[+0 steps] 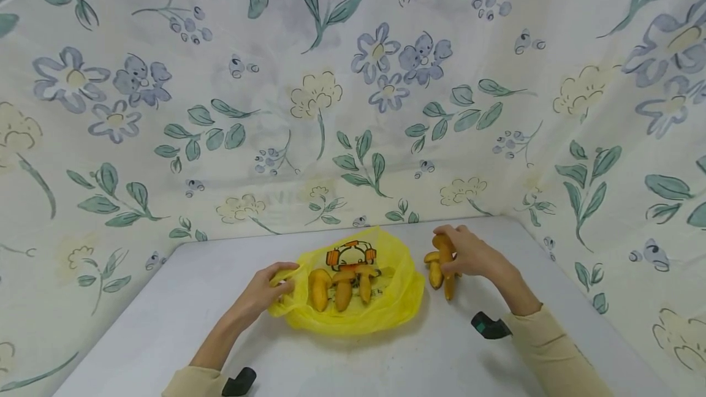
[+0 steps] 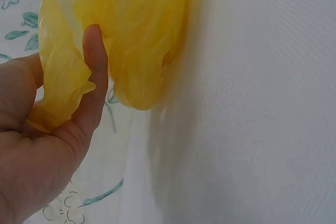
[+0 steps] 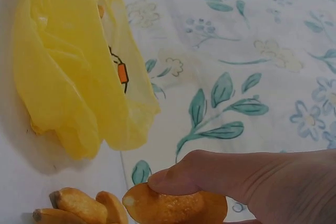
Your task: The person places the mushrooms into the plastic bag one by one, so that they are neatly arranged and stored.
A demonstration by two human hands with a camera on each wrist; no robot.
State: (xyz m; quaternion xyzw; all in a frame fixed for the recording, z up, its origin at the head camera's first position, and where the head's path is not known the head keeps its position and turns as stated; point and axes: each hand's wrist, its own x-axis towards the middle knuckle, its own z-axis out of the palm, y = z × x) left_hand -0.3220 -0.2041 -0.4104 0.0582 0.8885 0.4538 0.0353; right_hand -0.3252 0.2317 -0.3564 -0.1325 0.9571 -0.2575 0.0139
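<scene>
A yellow plastic bag lies on the table with its mouth spread toward me and a cartoon print on its back side. Three brown-yellow mushrooms sit side by side within it. My left hand holds the bag's left rim; in the left wrist view the thin film runs between thumb and fingers. To the right of the bag, my right hand grips a long mushroom by its stem, thumb along it in the right wrist view. More mushrooms lie close by on the table, partly covered by that hand.
The white table ends at a floral cloth hanging behind it and along the sides. Dark wrist-worn devices sit at both sleeves.
</scene>
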